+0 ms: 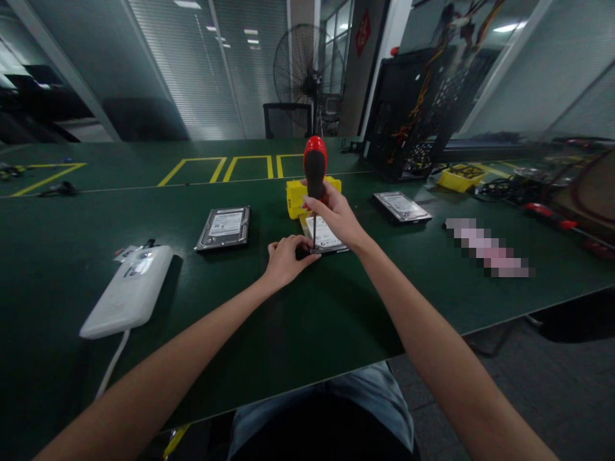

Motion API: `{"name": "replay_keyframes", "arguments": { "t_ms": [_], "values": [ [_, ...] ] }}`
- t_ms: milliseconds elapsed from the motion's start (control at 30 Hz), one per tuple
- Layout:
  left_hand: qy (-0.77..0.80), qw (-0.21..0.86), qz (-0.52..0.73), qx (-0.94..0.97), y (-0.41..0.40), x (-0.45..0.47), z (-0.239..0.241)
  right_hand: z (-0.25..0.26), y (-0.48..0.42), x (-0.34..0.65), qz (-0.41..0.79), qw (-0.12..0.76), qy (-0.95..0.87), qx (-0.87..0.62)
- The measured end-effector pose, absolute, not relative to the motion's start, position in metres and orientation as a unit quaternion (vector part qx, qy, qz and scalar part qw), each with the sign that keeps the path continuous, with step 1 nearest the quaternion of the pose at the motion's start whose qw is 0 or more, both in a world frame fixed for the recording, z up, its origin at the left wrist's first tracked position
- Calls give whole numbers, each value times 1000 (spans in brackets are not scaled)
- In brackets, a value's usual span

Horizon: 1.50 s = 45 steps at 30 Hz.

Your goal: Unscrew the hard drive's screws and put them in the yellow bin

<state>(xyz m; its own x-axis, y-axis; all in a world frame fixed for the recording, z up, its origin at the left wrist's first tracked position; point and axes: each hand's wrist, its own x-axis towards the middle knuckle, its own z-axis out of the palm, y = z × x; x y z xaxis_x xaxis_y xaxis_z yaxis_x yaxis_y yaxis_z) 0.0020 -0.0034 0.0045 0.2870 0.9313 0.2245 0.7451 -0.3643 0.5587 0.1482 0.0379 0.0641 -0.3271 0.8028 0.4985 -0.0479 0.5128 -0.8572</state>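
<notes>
My right hand (335, 214) is closed round a screwdriver (314, 168) with a black and red handle, held upright. Its thin shaft comes down onto the near left corner of a hard drive (327, 234) lying flat on the green table (298, 320). My left hand (287, 257) rests on the table at that same corner, fingers curled and pinched against the drive's edge right by the screwdriver tip. What the left fingers hold, if anything, is too small to see.
A second hard drive (224, 228) lies to the left, a third (402, 207) to the right. A yellow box (295, 195) sits behind the screwdriver. A white power bank (129, 291) with a cable lies at the left. An open computer case (413, 115) stands at the back right.
</notes>
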Motion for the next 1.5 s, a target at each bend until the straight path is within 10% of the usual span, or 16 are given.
{"name": "replay_keyframes", "arguments": {
  "t_ms": [1500],
  "values": [
    [538, 183, 260, 781, -4, 2, 7, 58, 43, 146, 415, 532, -693, -254]
  ]
}}
